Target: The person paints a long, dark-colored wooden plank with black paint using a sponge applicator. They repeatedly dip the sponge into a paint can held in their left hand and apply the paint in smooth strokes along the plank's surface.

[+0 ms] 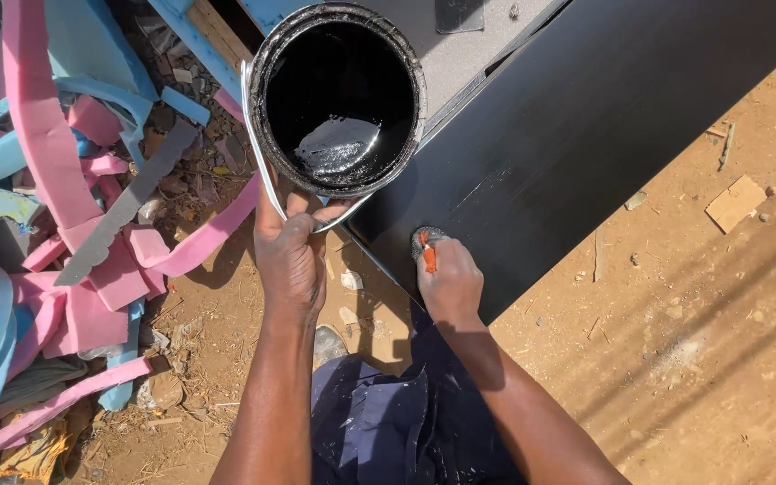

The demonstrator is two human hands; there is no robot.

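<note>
My left hand [291, 256] grips the lower rim and wire handle of a round paint can [338, 97] with glossy black paint inside, holding it up in front of me. My right hand [448, 280] holds a small brush with an orange handle [427, 250], its bristles pressed against the near corner of a long black-painted board [577, 126]. The board runs diagonally up to the right.
A heap of pink and blue foam offcuts [47, 224] lies at the left with a grey strip across it. Sandy ground with a cardboard scrap [735, 203] spreads at the right. A grey panel [460, 54] sits behind the can. My dark trousers [406, 422] show below.
</note>
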